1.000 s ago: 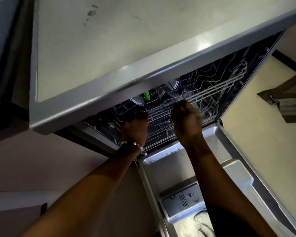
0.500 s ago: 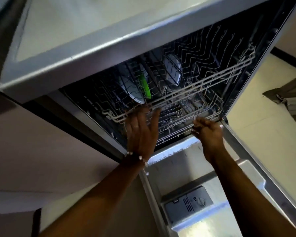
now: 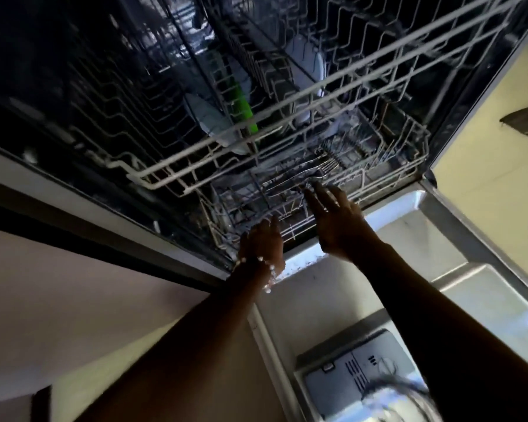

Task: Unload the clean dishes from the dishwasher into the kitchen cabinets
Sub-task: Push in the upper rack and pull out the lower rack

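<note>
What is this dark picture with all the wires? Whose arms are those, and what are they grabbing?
The camera sits on a person's head, so you see that person's own arms reaching forward. The wires are racks inside an open dishwasher; its door lies folded down below. The upper rack holds plates and something green. The lower rack holds forks and other cutlery. The left hand, with a bead bracelet, touches the lower rack's front edge. The right hand stretches straight fingers toward the cutlery. Neither hand clearly holds anything yet.
</note>
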